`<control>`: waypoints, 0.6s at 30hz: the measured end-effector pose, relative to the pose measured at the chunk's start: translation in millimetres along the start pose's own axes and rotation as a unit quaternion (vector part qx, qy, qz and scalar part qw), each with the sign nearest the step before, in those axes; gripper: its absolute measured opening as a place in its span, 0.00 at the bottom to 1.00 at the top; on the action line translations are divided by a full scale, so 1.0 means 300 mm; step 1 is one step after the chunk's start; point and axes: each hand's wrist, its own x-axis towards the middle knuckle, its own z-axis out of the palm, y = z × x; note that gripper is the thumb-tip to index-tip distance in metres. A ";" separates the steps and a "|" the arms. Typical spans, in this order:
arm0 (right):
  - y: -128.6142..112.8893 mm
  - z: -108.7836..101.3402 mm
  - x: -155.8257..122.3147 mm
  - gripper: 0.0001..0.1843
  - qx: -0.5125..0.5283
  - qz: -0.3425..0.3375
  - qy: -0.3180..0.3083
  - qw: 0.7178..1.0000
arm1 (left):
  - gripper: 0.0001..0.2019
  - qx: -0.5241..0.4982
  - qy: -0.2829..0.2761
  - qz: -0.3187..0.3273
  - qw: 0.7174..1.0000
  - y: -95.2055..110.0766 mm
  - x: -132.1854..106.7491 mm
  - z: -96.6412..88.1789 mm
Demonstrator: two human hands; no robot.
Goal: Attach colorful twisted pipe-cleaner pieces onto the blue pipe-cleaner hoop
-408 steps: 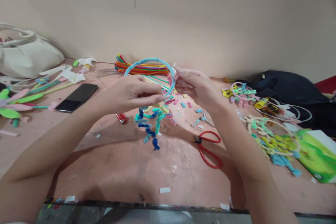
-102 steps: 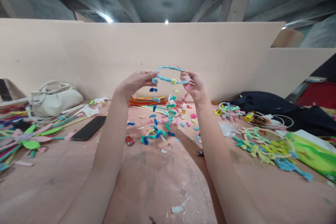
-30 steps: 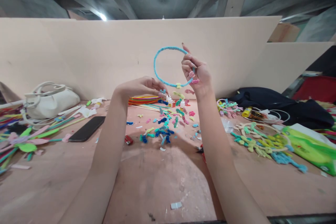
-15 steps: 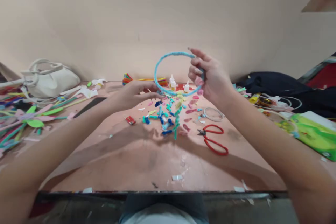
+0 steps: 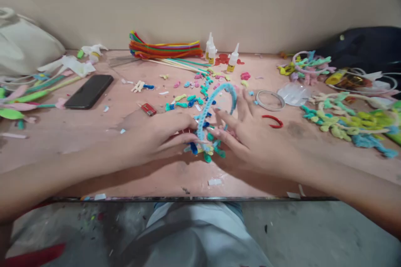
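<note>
A light blue fuzzy hoop (image 5: 223, 86) stands tilted over the table, with green, yellow and dark blue fuzzy pieces (image 5: 207, 157) at its lower end. My left hand (image 5: 166, 131) pinches the hoop's lower left side between thumb and fingers. On the other side is my right hand (image 5: 250, 129), its fingers stretched and apart; thumb and forefinger reach into the hoop near the small pieces. Whether those fingertips touch a piece is unclear. Red-handled scissors (image 5: 275, 121) lie mostly hidden behind my right hand.
Bundled pipe cleaners (image 5: 166, 49) and small glue bottles (image 5: 233, 59) line the back. At left are a black phone (image 5: 89, 91), a red lighter-like object (image 5: 148, 109) and a white bag (image 5: 25, 46). A tape roll (image 5: 270, 100) and fuzzy garlands (image 5: 341, 121) lie at right.
The hoop has come down towards the table and turned more edge-on. My right hand has loosened its grip and spread its fingers. The view has tilted down.
</note>
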 end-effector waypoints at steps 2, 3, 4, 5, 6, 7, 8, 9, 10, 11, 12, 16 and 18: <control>-0.013 0.008 -0.025 0.34 -0.047 0.000 0.033 0.998 | 0.12 0.017 -0.001 0.020 1.000 -0.001 -0.003 0.010; -0.020 0.011 -0.039 0.34 -0.079 -0.015 0.042 0.996 | 0.13 0.029 -0.002 0.030 0.999 -0.004 -0.006 0.013; -0.028 0.015 -0.053 0.32 -0.111 -0.039 0.043 0.992 | 0.14 0.046 -0.001 0.038 0.998 -0.008 -0.009 0.016; -0.035 0.020 -0.066 0.30 -0.136 -0.071 0.035 0.988 | 0.16 0.068 -0.001 0.047 0.997 -0.012 -0.013 0.017; -0.042 0.024 -0.077 0.29 -0.149 -0.108 0.019 0.983 | 0.17 0.091 -0.003 0.056 0.994 -0.016 -0.016 0.018; -0.047 0.029 -0.085 0.27 -0.150 -0.147 0.004 0.978 | 0.18 0.112 -0.004 0.069 0.991 -0.019 -0.018 0.018; -0.050 0.033 -0.089 0.25 -0.139 -0.182 -0.007 0.973 | 0.18 0.128 -0.005 0.085 0.988 -0.021 -0.020 0.017; -0.051 0.035 -0.089 0.22 -0.117 -0.207 -0.016 0.971 | 0.18 0.137 -0.007 0.103 0.985 -0.023 -0.021 0.017; -0.050 0.034 -0.086 0.20 -0.089 -0.219 -0.026 0.971 | 0.17 0.139 -0.008 0.123 0.983 -0.023 -0.022 0.015; -0.049 0.031 -0.080 0.18 -0.059 -0.217 -0.035 0.974 | 0.17 0.138 -0.010 0.143 0.980 -0.024 -0.022 0.014; -0.047 0.025 -0.073 0.17 -0.034 -0.206 -0.040 0.977 | 0.16 0.140 -0.006 0.159 0.977 -0.024 -0.023 0.013; -0.050 -0.011 -0.049 0.16 -0.013 -0.183 -0.005 0.983 | 0.13 0.193 0.030 0.204 0.959 -0.025 -0.032 0.009; -0.058 -0.021 -0.044 0.18 -0.029 -0.221 0.028 0.975 | 0.12 0.226 0.043 0.226 0.946 -0.024 -0.036 0.010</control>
